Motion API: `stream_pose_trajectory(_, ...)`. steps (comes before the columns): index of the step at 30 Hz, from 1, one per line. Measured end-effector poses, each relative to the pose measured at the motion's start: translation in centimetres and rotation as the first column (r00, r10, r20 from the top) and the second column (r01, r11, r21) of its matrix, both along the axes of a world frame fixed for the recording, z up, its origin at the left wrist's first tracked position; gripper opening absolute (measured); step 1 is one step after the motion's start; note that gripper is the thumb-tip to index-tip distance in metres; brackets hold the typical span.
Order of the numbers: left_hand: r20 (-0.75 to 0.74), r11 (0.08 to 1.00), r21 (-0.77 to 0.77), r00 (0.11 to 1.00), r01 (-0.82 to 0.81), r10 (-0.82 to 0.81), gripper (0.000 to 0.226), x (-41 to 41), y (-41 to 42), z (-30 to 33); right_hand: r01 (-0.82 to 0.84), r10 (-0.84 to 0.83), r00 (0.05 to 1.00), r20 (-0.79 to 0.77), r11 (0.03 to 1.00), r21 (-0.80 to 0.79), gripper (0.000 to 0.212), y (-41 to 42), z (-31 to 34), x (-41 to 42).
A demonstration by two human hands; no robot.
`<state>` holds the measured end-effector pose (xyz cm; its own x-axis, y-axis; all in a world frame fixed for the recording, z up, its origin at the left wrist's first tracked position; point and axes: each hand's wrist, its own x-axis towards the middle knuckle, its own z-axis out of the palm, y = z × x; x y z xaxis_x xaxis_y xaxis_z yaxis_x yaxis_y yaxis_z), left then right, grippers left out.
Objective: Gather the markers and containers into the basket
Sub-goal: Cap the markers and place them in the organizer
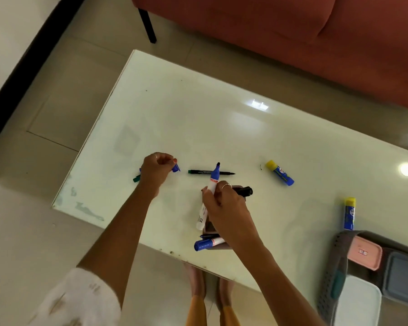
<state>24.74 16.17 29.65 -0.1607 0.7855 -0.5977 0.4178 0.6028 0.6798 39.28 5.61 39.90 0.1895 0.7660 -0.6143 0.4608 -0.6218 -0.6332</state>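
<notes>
My right hand [224,205] grips an uncapped blue-and-white marker [210,196], tip up, above a small brown pot [210,228] holding a blue-capped marker [206,243], a thin pen and a black marker [244,191]. My left hand [157,170] pinches a blue cap [176,167]. A green cap [136,178] lies just left of that hand. A thin green pen [210,172] lies uncapped on the white table [198,118]. The grey basket [339,267] at the lower right holds pink [364,252], grey [400,276] and white [358,302] containers.
Two blue glue sticks with yellow caps lie on the table, one [280,172] right of the green pen, one [349,214] near the basket. A red sofa [292,31] stands beyond the table. My feet [210,285] show below the table's near edge.
</notes>
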Motion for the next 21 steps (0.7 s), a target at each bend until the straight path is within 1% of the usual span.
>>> stream_pose_trajectory(1, 0.128, 0.997, -0.012, 0.989, -0.073, 0.074, 0.020, 0.1, -0.7, 1.0, -0.014, 0.014, 1.000, 0.008, 1.000, 0.007, 0.025, -0.5, 0.2, 0.3)
stream_pose_trajectory(3, 0.337, 0.984, -0.058, 0.925, -0.166, 0.176, 0.013, 0.3, -2.5, 3.2, -0.087, 0.087, 0.996, 0.035, 0.996, 0.012, 0.023, -1.9, 0.8, 0.8)
stream_pose_trajectory(5, 0.494, 0.971, -0.104, 0.837, -0.214, 0.237, 0.010, 0.7, -4.3, 5.4, -0.159, 0.157, 0.985, 0.069, 0.987, 0.026, 0.021, -3.4, 1.3, 1.2)
stream_pose_trajectory(7, 0.590, 0.957, -0.145, 0.754, -0.252, 0.288, 0.011, 1.1, -5.9, 6.9, -0.178, 0.175, 0.982, 0.074, 0.984, 0.033, 0.022, -4.7, 2.0, 1.4)
stream_pose_trajectory(10, 0.637, 0.935, -0.169, 0.689, -0.312, 0.345, 0.010, 1.8, -8.0, 8.6, -0.200, 0.197, 0.979, 0.048, 0.978, 0.063, 0.016, -6.4, 2.8, 1.4)
stream_pose_trajectory(15, 0.677, 0.906, -0.166, 0.623, -0.389, 0.392, 0.014, 3.1, -10.5, 10.5, -0.266, 0.254, 0.962, 0.103, 0.955, 0.130, 0.028, -9.0, 3.3, 1.6)
stream_pose_trajectory(18, 0.683, 0.902, -0.174, 0.611, -0.395, 0.400, 0.013, 3.8, -11.7, 11.0, -0.279, 0.265, 0.958, 0.111, 0.951, 0.133, 0.025, -9.6, 3.5, 1.7)
stream_pose_trajectory(21, 0.695, 0.915, -0.170, 0.613, -0.367, 0.375, 0.013, 4.4, -12.5, 11.2, -0.252, 0.234, 0.964, 0.123, 0.955, 0.155, 0.021, -9.9, 3.5, 2.1)
